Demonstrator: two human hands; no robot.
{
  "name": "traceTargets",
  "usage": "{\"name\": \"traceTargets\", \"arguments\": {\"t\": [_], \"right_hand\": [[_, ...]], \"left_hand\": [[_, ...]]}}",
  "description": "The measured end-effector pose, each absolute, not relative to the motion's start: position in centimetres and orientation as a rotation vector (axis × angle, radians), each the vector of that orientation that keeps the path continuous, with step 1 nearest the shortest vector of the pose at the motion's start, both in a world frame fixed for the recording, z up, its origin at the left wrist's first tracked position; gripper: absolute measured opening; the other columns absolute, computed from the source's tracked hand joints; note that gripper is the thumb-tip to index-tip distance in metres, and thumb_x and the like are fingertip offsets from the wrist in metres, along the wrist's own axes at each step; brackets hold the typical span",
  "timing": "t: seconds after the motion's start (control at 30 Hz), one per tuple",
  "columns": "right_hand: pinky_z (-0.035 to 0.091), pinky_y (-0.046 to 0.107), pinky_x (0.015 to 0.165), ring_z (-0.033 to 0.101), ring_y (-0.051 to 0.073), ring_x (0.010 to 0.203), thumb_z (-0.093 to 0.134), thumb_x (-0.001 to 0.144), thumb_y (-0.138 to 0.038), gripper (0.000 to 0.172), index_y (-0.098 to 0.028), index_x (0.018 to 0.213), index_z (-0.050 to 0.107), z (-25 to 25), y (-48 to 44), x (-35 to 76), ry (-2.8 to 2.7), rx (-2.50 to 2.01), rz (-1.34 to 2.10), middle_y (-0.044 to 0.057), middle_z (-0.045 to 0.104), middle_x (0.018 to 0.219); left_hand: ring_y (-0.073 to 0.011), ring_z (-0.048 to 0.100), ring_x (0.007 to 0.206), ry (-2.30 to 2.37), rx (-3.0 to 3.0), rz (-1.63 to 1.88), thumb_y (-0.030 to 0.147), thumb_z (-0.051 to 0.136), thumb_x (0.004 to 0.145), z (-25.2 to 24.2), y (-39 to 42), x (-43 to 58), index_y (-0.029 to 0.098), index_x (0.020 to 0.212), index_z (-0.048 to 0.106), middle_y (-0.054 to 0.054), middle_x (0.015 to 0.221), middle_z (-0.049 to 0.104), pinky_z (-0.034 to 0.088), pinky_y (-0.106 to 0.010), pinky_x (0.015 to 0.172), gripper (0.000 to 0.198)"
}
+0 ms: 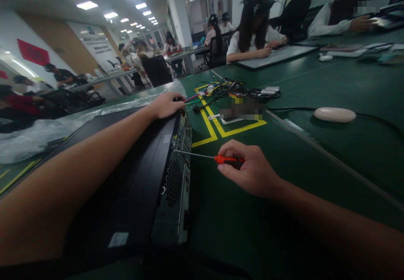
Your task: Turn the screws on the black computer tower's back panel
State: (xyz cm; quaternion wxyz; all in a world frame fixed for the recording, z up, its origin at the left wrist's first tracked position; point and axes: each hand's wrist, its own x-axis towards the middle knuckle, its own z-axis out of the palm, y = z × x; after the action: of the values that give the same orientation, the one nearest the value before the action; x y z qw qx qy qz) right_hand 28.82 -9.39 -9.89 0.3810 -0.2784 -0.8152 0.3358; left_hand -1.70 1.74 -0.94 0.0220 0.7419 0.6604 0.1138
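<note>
A black desktop computer case (139,174) lies flat on the green table (252,229), its perforated rear panel (176,187) facing right. My left hand (166,104) rests on the case's far top corner, fingers curled over the edge. My right hand (249,168) grips a screwdriver (221,158) with an orange and black handle. Its thin metal shaft points left and its tip touches the upper edge of the rear panel.
Clear plastic wrap (47,128) lies bunched at the left behind the case. Tangled cables (233,88) sit inside yellow tape lines (221,130) beyond it. A white oval object (334,114) with a black cord lies at the right. Several people sit at the tables behind.
</note>
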Motion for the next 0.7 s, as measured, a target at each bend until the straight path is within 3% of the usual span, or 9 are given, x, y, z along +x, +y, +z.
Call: {"name": "traceTargets", "arguments": {"t": [0.5,0.7], "right_hand": [[0.037,0.029,0.058,0.047,0.01,0.054,0.068,0.08,-0.021,0.009,-0.02,0.089,0.065,-9.92,-9.19,28.92,-2.081,-0.718,0.892,-0.006,0.056,0.063],[0.042,0.029,0.063,0.054,0.012,0.062,0.071,0.084,-0.03,0.015,-0.02,0.095,0.065,-10.32,-9.36,28.68,-2.061,-0.725,0.973,-0.003,0.063,0.072]], "left_hand": [[-0.0298,0.06,0.111,2.022,2.313,0.341,0.045,0.051,0.074,-0.97,1.95,-2.01,0.019,0.115,0.072,-0.01,0.118,0.07,0.045,-0.04,0.1,0.053],[-0.0301,0.06,0.111,2.015,2.299,0.371,0.044,0.052,0.074,-1.03,1.88,-1.92,0.021,0.113,0.072,-0.009,0.117,0.07,0.045,-0.041,0.1,0.049]]}}
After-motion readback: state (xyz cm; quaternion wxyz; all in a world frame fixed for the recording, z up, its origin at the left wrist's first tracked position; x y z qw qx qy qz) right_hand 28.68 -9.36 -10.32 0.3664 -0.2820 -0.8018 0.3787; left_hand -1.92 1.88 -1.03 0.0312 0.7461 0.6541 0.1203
